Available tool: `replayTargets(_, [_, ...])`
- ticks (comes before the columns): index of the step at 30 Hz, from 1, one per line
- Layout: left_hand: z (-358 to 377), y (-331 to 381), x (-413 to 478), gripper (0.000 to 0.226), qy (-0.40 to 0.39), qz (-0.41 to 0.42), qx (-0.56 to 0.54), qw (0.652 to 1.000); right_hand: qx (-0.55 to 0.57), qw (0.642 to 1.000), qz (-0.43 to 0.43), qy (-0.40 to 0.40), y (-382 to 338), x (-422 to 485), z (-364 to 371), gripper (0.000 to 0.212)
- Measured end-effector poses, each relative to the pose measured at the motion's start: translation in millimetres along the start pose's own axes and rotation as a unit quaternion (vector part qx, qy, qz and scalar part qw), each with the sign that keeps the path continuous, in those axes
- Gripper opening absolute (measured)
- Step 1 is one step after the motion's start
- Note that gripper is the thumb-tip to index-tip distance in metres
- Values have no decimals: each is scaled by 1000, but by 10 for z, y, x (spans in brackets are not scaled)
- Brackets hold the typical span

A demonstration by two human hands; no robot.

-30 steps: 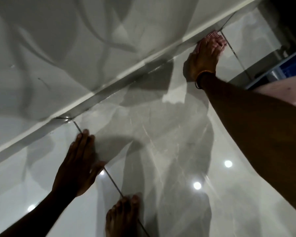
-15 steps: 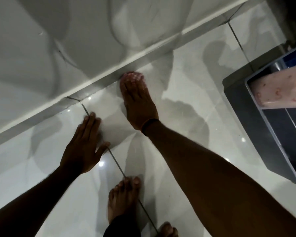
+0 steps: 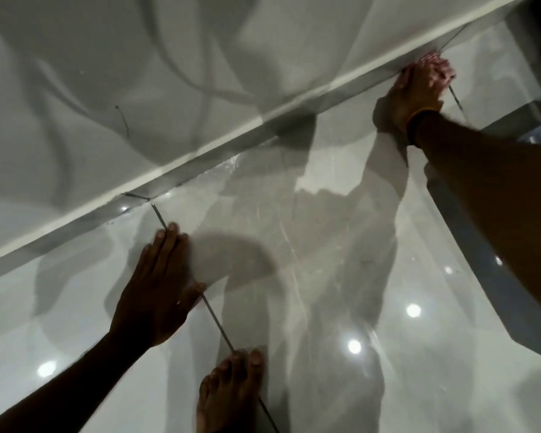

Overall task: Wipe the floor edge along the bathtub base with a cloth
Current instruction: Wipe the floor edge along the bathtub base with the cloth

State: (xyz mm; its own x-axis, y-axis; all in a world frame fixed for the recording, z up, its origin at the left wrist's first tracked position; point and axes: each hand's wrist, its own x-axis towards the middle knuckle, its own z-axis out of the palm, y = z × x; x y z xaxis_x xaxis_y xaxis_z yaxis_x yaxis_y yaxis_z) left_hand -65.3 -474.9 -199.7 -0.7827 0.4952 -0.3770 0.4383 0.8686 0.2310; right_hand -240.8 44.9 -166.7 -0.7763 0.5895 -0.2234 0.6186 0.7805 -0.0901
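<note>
The right hand (image 3: 416, 89) is stretched far out and pressed down at the joint where the floor (image 3: 341, 260) meets the tub base (image 3: 200, 164). Under its fingers a cloth (image 3: 436, 62) is seen, pinkish and pale, bunched against the base; only a small part of it shows beyond the fingertips. The fingers are bent over it and closed down on it, so the cloth is held by pressure from above and not by a pinch. An orange band (image 3: 414, 120) is worn on this wrist.

The left hand (image 3: 156, 292) is laid flat on the tile, nearer to the body and well apart from the right hand. It is fully open, the fingers together and pointing toward the base, and nothing is held in it; it seems to be used only for support. Just behind it a bare foot (image 3: 231, 392) is placed, on a grout line (image 3: 216, 320) that passes beside the thumb.

The cloth is judged to be soft, light and probably damp, so it will fold and slip out if it is pushed only by the fingertips. It is better kept under the whole palm, with its edge pressed into the corner. The tile is glossy and may be slippery, so the weight on the left hand should be kept steady. How much of the edge is already wiped cannot be told.
</note>
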Motion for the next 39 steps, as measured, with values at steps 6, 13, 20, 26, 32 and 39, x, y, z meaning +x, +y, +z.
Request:
replayTargets(6, [-163,46,-21,92,-8,-12,-29,999,-7,987,-159,19,-621,-1226,405,69])
replayTargets(13, [-203,126,-48,89,-11,-37,-46,998,93,931,-350,-41,-1346,-2440,815,69])
replayTargets(20, [-198,71,-159,88,-11,-30,-65,997,71,884,-460,-44,-1330,-2451,917,68])
replayTargets(26, [-205,58,-167,90,-6,-24,-65,998,66,914,-395,-59,-1345,-2483,838,70])
replayTargets(32, [-156,96,-161,88,0,-34,-69,997,42,861,-497,-100,-1653,-2723,885,79])
replayTargets(39, [-189,34,-158,90,-12,-22,-60,998,57,891,-437,-108,-1440,-2414,848,76])
